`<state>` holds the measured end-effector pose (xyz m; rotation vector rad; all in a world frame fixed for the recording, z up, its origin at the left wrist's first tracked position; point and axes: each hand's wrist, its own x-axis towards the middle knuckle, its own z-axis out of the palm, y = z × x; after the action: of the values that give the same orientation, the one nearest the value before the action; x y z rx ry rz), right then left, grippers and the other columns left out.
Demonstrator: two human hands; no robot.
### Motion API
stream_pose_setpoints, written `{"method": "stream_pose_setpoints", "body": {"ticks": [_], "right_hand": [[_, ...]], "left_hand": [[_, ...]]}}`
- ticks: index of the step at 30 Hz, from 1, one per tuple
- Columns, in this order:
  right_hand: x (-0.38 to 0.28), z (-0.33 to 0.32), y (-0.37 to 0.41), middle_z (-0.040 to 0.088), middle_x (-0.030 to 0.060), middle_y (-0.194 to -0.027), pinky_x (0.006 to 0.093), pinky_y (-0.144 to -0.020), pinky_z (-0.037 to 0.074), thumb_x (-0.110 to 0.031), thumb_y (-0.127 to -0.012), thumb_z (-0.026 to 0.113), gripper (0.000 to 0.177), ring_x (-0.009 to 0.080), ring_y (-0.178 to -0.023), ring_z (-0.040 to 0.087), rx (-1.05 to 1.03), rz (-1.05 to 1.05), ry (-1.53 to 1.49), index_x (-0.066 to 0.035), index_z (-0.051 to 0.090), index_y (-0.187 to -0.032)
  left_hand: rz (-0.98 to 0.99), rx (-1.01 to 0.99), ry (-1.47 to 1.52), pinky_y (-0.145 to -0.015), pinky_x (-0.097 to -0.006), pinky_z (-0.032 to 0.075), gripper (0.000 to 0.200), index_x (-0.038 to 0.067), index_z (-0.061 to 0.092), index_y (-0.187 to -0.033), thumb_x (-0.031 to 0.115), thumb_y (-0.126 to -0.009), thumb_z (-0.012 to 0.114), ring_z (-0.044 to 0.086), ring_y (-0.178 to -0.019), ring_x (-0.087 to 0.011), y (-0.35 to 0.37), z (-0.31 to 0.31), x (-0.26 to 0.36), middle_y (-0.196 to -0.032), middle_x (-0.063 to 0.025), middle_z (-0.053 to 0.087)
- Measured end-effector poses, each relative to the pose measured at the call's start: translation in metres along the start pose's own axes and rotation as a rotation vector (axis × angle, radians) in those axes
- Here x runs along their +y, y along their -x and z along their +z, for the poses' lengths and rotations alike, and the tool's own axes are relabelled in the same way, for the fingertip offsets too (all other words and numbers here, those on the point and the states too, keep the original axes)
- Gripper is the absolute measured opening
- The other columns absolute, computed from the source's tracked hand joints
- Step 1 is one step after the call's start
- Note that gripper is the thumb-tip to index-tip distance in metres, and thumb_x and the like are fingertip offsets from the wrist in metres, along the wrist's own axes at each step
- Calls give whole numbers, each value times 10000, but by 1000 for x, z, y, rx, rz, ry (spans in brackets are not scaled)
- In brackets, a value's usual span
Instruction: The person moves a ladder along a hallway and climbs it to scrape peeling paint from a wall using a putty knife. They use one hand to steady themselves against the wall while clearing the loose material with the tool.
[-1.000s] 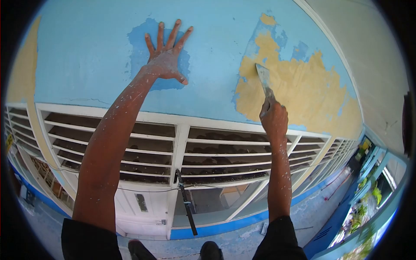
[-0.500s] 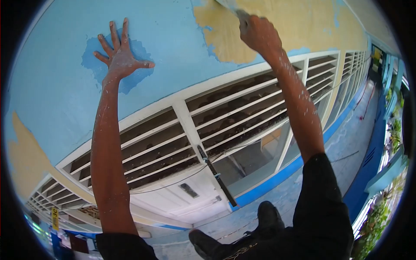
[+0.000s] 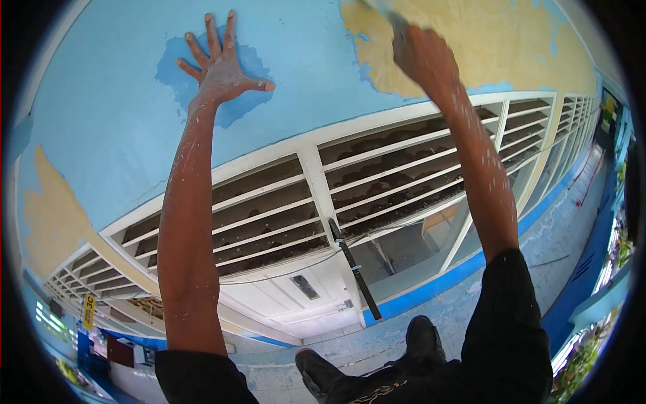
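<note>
**A:** Which hand has the tool, and how are the fingers set?

**B:** The right hand (image 3: 420, 54), raised far up on the right, is curled into a fist around the handle of a scraper (image 3: 385, 9). The left hand (image 3: 222, 67) holds nothing. Its palm lies flat on the wall (image 3: 101, 114), fingers spread wide and thumb pointing right, over a darker blue patch (image 3: 171, 64).

**A:** Which way does the scraper lie from the fist?

**B:** Up and to the left of the knuckles. Its long axis roughly continues the line of the forearm toward the top edge of the view. The blade is blurred and cut off there, so its contact with the surface cannot be told. It sits at the left margin of the bare yellow patch (image 3: 484, 34), where the light blue paint ends.

**A:** How do the two hands stand to each other?

**B:** They are well apart. The left hand is to the left of the scraper and slightly lower, and the right is the only hand at the yellow patch.

**A:** What lies below the hands?

**B:** White louvred vents (image 3: 269, 222), a dark rod (image 3: 354, 269) hanging across them, and the person's shoes (image 3: 422, 343) nearest the camera.

**A:** Is any writing legible?

**B:** Only a yellow sign (image 3: 88, 306) low on the left, which appears to read "3C". No brand marks can be made out.
</note>
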<state>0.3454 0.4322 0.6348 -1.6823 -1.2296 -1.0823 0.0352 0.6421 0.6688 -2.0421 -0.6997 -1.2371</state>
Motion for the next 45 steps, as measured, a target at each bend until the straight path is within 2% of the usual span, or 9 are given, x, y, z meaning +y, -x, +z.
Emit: {"method": "stream_pose_setpoints", "body": {"ticks": [10,14,18,22,25,27,33,39,45], "right_hand": [[-18,-8,-32,688,300,-788,557,-667,585,-248,-979,600,262,497,-750,695,117,-60,8,-25,734,-1009],[-29,-21,17,720,246,-843,535,-707,599,-211,-957,586,249,458,-810,726,-92,8,78,-52,721,-1093],[-17,-10,-33,719,246,-837,542,-681,595,-209,-955,587,332,451,-784,725,51,-8,92,-123,675,-1263],[-10,-5,-46,715,238,-814,545,-660,593,-211,-955,588,425,438,-756,728,123,-59,100,-175,620,-1377],[-27,-19,24,712,226,-795,547,-655,595,-233,-964,590,435,436,-725,724,-101,-44,161,-165,603,-1393],[-28,-15,31,692,296,-798,557,-664,593,-278,-968,621,294,492,-734,698,-73,-30,99,-8,722,-911],[-28,-16,-56,701,290,-823,553,-692,595,-281,-965,625,289,492,-774,705,129,-18,2,-8,671,-882],[37,8,-3,695,314,-833,617,-747,571,-290,-972,602,264,528,-808,692,56,93,98,-77,727,-1062],[105,-25,-114,704,325,-869,605,-775,568,-308,-996,558,354,539,-869,689,73,167,-98,15,662,-897]], "left_hand": [[-31,19,-4,-1105,-810,-170,1710,394,-33,-1673,697,-333,984,-298,-1526,-486,1,2,0,-1748,-83,-186],[-51,24,4,-1110,-808,-168,1702,407,-28,-1671,676,-336,992,-289,-1532,-481,0,1,3,-1748,-74,-187],[-51,11,-27,-1097,-812,-173,1711,401,-16,-1673,786,-307,940,-286,-1533,-483,-1,3,-1,-1750,-84,-178],[-64,13,-1,-1113,-805,-170,1715,417,-33,-1668,665,-318,995,-287,-1535,-474,1,-1,4,-1747,-59,-196],[-77,13,-2,-1112,-807,-171,1726,417,-31,-1668,675,-303,992,-281,-1538,-473,0,-2,6,-1747,-51,-200],[-94,-8,-10,-1112,-810,-167,1733,419,-33,-1668,686,-292,988,-277,-1540,-472,-1,-4,6,-1747,-46,-200],[-82,3,-35,-1120,-816,-145,1743,413,-40,-1667,701,-285,981,-270,-1542,-473,0,-4,6,-1751,-32,-186],[-182,-100,-73,-1140,-806,-123,1729,423,-23,-1667,651,-291,998,-255,-1548,-472,-2,-16,18,-1753,-32,-178],[-251,-207,-132,-1148,-809,-104,1721,439,-39,-1662,606,-308,1009,-234,-1560,-459,-7,-29,26,-1753,-11,-180]]}}
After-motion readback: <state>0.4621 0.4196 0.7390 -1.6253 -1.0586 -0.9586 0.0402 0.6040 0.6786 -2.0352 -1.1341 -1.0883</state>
